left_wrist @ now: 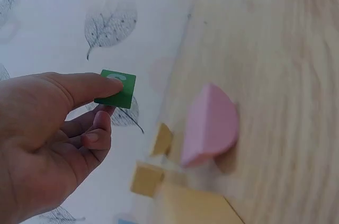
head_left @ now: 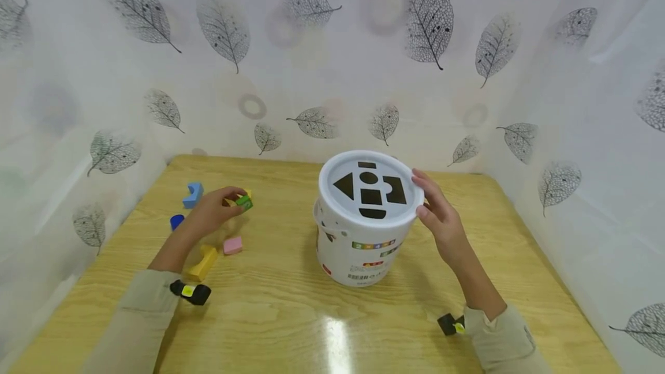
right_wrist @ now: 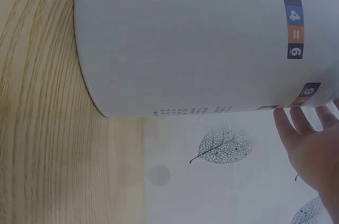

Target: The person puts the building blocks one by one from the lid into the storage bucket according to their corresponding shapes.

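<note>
In the head view my left hand is over the left side of the table. Its thumb and fingers pinch a small green block, which bears a pale number. A yellow block shows just behind the green one. My right hand touches the far-right side of a white bucket, its fingers and thumb spread at the rim of the lid. Dark cut-out shapes, among them a triangle, a circle and a rectangle, pierce that lid. The right wrist view has these fingers fairly straight against the bucket's printed wall.
Around my left forearm lie a light-blue arch block, a dark-blue round block, a yellow arch block and a pink half-round block. Leaf-patterned sheeting surrounds the wooden table at the back and sides.
</note>
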